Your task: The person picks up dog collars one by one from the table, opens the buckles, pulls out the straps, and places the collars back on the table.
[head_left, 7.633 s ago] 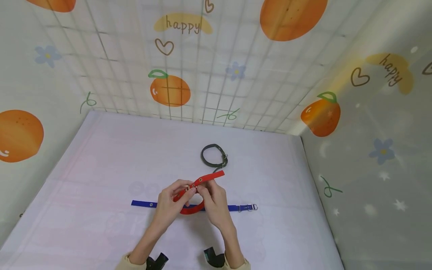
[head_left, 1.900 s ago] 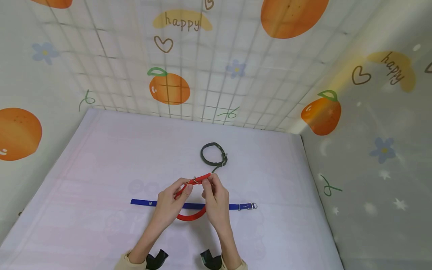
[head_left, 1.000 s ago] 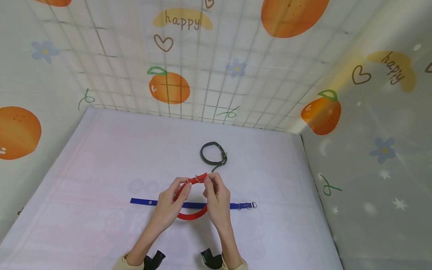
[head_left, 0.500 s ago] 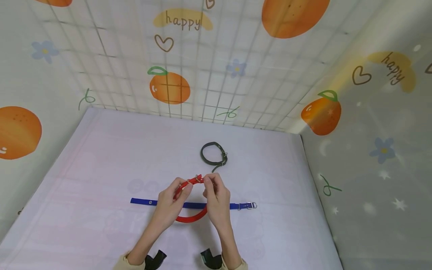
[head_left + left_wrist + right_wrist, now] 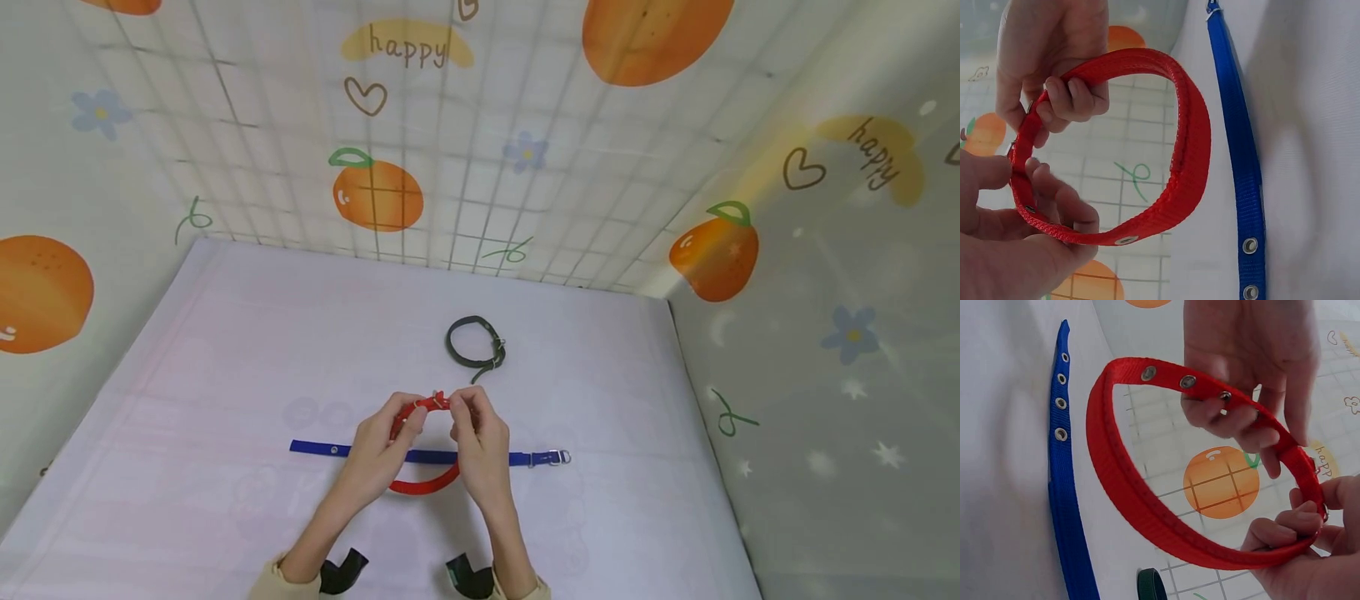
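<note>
A red webbing collar (image 5: pixel 426 486) with metal eyelets is held up as a closed loop between both hands. The left hand (image 5: pixel 378 446) pinches its eyelet side, thumb and fingers on opposite faces. Opposite, the right hand (image 5: pixel 482 446) pinches the collar by the metal buckle (image 5: pixel 438 399), its fingers curled inside the loop. A short red fold of strap stands up at the buckle. In the right wrist view the eyelets (image 5: pixel 1187 382) run toward the left hand; fingers partly hide the buckle. Behind the hands a blue collar (image 5: pixel 431 457) lies stretched flat on the table.
A dark green collar (image 5: pixel 476 364), buckled into a ring, lies on the white table (image 5: pixel 262 350) beyond the hands. Patterned cloth walls (image 5: pixel 465 208) border the table at the back and sides. Black wrist mounts (image 5: pixel 470 577) sit near both sleeves.
The red strap's free end, which stuck out long to the upper right, has drawn back to a small fold at the buckle. Both hands keep hold with slight shifts; the other collars stay put.
</note>
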A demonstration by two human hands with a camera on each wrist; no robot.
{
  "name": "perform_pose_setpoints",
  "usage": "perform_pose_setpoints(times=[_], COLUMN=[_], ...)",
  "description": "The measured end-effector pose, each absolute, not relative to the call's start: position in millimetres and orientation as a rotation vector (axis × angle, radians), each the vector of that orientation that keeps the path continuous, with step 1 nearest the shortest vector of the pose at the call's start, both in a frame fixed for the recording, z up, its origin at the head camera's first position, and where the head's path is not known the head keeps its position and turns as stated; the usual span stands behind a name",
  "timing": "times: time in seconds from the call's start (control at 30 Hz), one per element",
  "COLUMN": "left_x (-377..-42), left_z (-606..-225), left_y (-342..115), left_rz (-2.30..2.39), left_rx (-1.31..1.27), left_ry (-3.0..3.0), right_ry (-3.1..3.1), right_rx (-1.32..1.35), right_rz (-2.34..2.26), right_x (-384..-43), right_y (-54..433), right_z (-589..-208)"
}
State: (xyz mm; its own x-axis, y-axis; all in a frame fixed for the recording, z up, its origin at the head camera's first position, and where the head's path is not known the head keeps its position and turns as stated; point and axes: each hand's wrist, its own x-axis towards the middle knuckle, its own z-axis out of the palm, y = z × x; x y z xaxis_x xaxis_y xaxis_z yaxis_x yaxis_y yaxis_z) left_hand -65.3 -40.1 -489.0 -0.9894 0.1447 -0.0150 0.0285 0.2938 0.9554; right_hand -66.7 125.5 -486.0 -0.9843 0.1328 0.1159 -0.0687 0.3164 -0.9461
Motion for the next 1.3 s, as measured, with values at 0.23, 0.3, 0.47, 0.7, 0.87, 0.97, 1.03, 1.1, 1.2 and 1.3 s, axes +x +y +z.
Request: perform_pose_setpoints(times=[0.23,0.3,0.47,0.7,0.87,0.97,1.03,1.1,1.2,1.3], left_x=[-67,-67,-68,-67,-67,-66,-67,-68,-72,-77], left_z=[-489,-488,-490,-492,-494,-496,-498,-500,-501,-502], left_y=[-42,-42,-45,-48,-51,-56,-60,-65,-73,-82], left_rz=[1.812,1.806,1.785,1.759,1.697,1.676,1.699,1.777,1.947,2.095], left_rx=[0.109,0.083,0.042,0.062,0.067,0.049,0.029,-0.009,-0.087,-0.185], left_ry=[2.469,2.464,2.453,2.422,2.407,2.388,2.364,2.297,2.125,1.947], right_ry=[-2.401,-2.387,-2.340,-2.272,-2.148,-2.007,-1.938,-1.897,-1.842,-1.773], right_rx=[-0.072,-0.095,-0.128,-0.158,-0.223,-0.280,-0.304,-0.317,-0.332,-0.363], right_rz=[1.731,1.735,1.782,1.865,1.970,2.075,2.120,2.154,2.186,2.211], right_x=[-66,-67,-68,-69,-69,-71,-73,-75,-77,-79], right_y=[125,126,127,129,127,130,135,140,148,155], right_z=[-485,-485,-483,-485,-485,-484,-483,-484,-485,-487])
